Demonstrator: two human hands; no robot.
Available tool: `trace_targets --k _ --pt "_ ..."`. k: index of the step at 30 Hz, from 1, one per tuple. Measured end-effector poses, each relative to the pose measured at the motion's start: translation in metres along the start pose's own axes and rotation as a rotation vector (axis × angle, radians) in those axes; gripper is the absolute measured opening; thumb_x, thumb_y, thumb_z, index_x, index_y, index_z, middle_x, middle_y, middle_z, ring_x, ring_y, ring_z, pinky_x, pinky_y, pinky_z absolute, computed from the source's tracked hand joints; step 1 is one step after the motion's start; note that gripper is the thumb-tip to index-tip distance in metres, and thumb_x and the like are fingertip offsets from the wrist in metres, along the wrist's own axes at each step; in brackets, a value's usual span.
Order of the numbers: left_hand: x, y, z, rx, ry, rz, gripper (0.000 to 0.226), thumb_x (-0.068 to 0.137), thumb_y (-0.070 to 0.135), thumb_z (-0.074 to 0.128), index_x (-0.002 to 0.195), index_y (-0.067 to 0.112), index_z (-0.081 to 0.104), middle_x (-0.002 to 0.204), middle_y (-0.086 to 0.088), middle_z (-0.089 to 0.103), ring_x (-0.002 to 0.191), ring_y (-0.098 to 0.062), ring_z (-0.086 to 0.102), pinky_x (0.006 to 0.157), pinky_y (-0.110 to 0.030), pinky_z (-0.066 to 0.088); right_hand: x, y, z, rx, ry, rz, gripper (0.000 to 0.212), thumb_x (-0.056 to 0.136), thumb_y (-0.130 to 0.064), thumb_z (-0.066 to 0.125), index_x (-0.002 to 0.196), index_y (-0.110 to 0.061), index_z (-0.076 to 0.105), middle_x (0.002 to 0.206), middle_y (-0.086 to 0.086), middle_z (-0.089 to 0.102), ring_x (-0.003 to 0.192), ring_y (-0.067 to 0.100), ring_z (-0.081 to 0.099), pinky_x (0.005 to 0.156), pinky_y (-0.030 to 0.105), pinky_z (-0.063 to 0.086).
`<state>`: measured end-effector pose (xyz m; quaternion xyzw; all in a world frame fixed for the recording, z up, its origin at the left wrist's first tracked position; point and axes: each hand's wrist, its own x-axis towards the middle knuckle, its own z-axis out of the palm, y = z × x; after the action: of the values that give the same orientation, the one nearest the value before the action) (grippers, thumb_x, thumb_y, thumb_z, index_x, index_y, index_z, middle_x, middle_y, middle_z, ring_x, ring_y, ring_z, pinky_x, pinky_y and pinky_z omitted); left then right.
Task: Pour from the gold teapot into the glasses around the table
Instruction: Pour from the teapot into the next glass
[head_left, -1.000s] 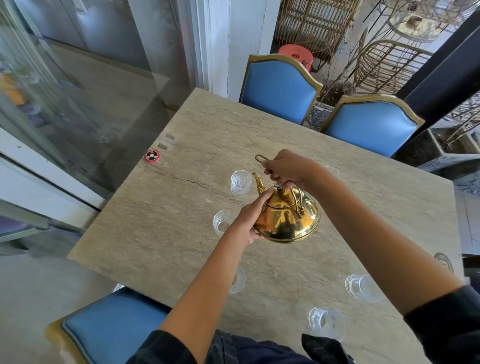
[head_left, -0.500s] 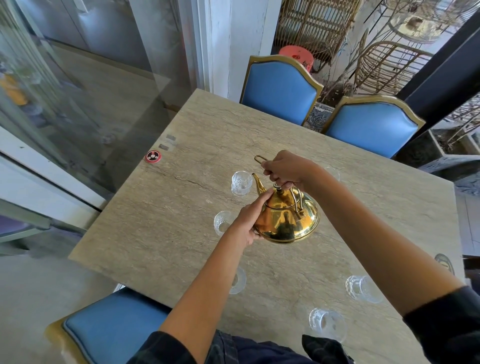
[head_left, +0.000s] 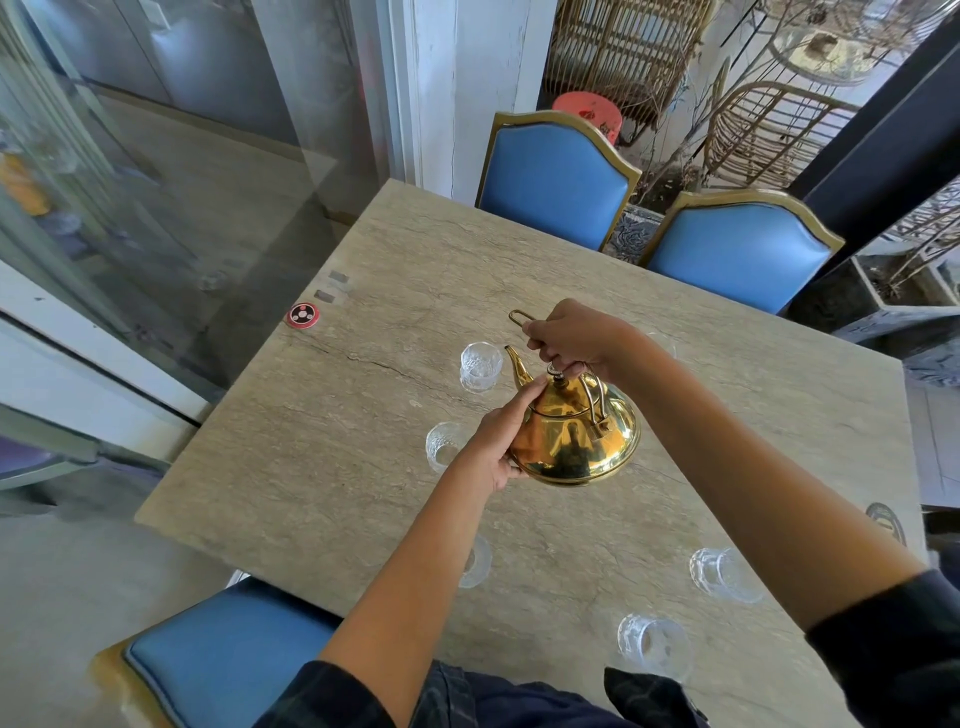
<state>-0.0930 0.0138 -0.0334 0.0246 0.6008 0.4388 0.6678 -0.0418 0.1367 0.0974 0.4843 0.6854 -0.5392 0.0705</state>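
Note:
The gold teapot (head_left: 576, 439) hangs above the middle of the stone table (head_left: 322, 467), tilted with its spout toward a clear glass (head_left: 480, 366) just to its left. My right hand (head_left: 571, 338) grips the teapot's handle from above. My left hand (head_left: 501, 441) presses against the pot's left side, fingertips on the lid. A second glass (head_left: 441, 447) stands beside my left wrist. A third glass (head_left: 475, 564) is partly hidden under my left forearm. Two more glasses (head_left: 724, 574) (head_left: 654, 644) stand near the table's front right. No liquid is visible at the spout.
Two blue chairs (head_left: 556, 176) (head_left: 743, 249) stand at the far side and another blue chair (head_left: 218, 660) at the near left. A round red call button (head_left: 302, 315) sits by the left table edge, beside a glass wall.
Hardly anything differs: the teapot and both hands stay in the same pose over the glass by the spout, with only a slight shift of the view.

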Motion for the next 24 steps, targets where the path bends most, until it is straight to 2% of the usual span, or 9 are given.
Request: trace_targets --k 3,6,8,11,13,17,24 --pt "0.0004 -0.0001 0.0004 -0.002 0.004 0.001 0.071 0.085 0.076 0.077 0.133 0.024 0.068 0.117 -0.009 0.077 0.108 -0.028 0.072 0.092 -0.050 0.060 0.0001 -0.0001 0.0002 0.000 0.002 0.000 0.030 0.104 -0.019 0.049 0.079 -0.005 0.058 0.056 0.002 0.045 0.041 0.010 0.034 0.034 0.018 0.027" --pt "0.0013 -0.0006 0.0005 -0.009 0.012 0.007 0.068 0.085 0.075 0.077 0.130 0.024 0.067 0.114 -0.008 0.076 0.107 -0.028 0.071 0.098 -0.053 0.060 0.0004 0.0001 0.0003 0.002 0.000 0.002 0.030 0.104 -0.019 0.049 0.079 -0.005 0.058 0.055 0.002 0.045 0.040 0.010 0.035 0.034 0.018 0.027" --pt "0.0034 -0.0018 -0.0002 -0.007 0.019 0.006 0.069 0.085 0.075 0.077 0.130 0.024 0.067 0.115 -0.008 0.077 0.115 -0.030 0.071 0.107 -0.058 0.058 0.0011 0.0004 0.0005 0.003 0.001 0.004 0.030 0.104 -0.020 0.049 0.080 -0.005 0.058 0.056 0.002 0.045 0.039 0.009 0.035 0.034 0.018 0.028" --pt "0.0038 -0.0019 -0.0001 -0.001 0.024 0.008 0.069 0.085 0.076 0.077 0.130 0.025 0.067 0.116 -0.008 0.077 0.122 -0.033 0.070 0.111 -0.060 0.056 0.0020 0.0008 0.0005 0.005 0.001 0.007 0.029 0.104 -0.020 0.049 0.081 -0.004 0.058 0.057 0.002 0.045 0.040 0.009 0.035 0.034 0.018 0.028" --pt "0.0045 -0.0017 -0.0006 0.002 0.022 0.010 0.067 0.084 0.076 0.077 0.128 0.025 0.068 0.116 -0.008 0.077 0.119 -0.032 0.071 0.110 -0.060 0.056 0.0024 0.0007 -0.0001 0.006 0.003 0.009 0.029 0.104 -0.020 0.049 0.081 -0.004 0.058 0.057 0.003 0.045 0.039 0.009 0.035 0.034 0.018 0.027" --pt "0.0036 0.0004 -0.0002 -0.016 -0.001 0.009 0.051 0.088 0.073 0.075 0.111 0.028 0.068 0.110 -0.007 0.076 0.102 -0.025 0.071 0.101 -0.053 0.059 0.0035 0.0008 -0.0014 0.007 0.004 0.002 0.029 0.104 -0.020 0.049 0.080 -0.004 0.058 0.058 0.003 0.044 0.038 0.009 0.034 0.034 0.018 0.027" --pt "0.0062 0.0012 0.0006 -0.006 -0.006 0.007 0.054 0.087 0.074 0.076 0.114 0.027 0.069 0.112 -0.008 0.077 0.102 -0.025 0.071 0.091 -0.048 0.060 0.0066 0.0005 -0.0025 0.000 0.006 0.005 0.029 0.104 -0.020 0.049 0.080 -0.005 0.058 0.057 0.003 0.044 0.040 0.010 0.034 0.034 0.018 0.027"
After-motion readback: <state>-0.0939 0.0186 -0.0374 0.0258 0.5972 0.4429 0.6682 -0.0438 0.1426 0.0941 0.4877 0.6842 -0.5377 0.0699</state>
